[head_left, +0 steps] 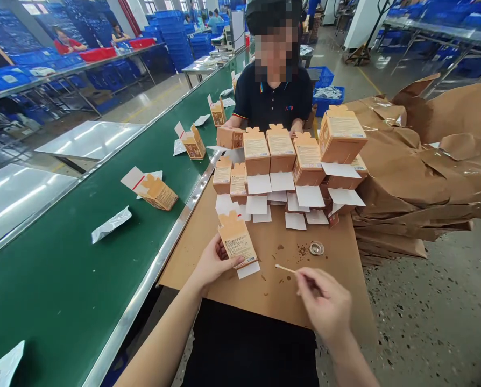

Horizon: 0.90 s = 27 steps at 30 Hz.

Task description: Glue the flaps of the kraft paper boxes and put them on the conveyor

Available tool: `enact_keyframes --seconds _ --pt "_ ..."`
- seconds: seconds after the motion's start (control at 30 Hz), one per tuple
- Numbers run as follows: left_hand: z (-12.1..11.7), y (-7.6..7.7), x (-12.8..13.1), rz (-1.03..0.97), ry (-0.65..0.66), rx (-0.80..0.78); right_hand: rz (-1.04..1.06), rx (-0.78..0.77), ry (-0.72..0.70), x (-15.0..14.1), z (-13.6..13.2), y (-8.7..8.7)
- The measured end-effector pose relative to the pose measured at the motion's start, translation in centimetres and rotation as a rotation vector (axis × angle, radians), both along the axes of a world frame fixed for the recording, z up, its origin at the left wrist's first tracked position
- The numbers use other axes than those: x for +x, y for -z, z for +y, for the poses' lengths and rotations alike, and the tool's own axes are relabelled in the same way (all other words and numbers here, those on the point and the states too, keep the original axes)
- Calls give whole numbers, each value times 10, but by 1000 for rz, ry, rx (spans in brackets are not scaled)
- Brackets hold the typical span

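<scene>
My left hand is closed round a small orange-brown carton, its thumb on the lower edge. White flaps stick out at the carton's top and bottom ends. In my right hand a cotton swab is pinched, its white tip pointing left toward the carton but apart from it. Just beyond the swab sits a small clear glass dish, with brown specks and stains on the board around it. Stacked cartons with white flaps hanging out rise behind the held one.
A green conveyor belt with a metal edge runs along the left, carrying open cartons and silver packets. Across the brown tabletop a co-worker handles a carton. Brown wrapping paper is heaped at right.
</scene>
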<state>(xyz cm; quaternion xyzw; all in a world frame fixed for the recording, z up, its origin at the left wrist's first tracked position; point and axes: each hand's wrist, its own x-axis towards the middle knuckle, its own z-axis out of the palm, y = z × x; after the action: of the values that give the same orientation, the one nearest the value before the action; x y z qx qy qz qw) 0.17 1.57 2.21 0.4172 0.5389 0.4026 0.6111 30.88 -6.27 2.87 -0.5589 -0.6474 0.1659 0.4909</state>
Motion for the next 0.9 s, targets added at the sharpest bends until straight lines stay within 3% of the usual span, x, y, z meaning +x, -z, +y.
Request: enact_keyframes --seconds 0.13,0.3,0.53,0.73,0.9 --pt "-3 1 0 23 1 4 3 2 -160 -54 3 21" --pt "-2 6 -1 9 18 25 -23 5 -216 -71 16 39" --pt "-7 9 -1 42 19 46 -28 -6 -151 -50 11 36" --pt "-25 12 4 246 -10 154 18 -22 -51 -15 -11 24" --pt "-38 19 8 349 -9 162 72 -37 6 -3 -25 16"
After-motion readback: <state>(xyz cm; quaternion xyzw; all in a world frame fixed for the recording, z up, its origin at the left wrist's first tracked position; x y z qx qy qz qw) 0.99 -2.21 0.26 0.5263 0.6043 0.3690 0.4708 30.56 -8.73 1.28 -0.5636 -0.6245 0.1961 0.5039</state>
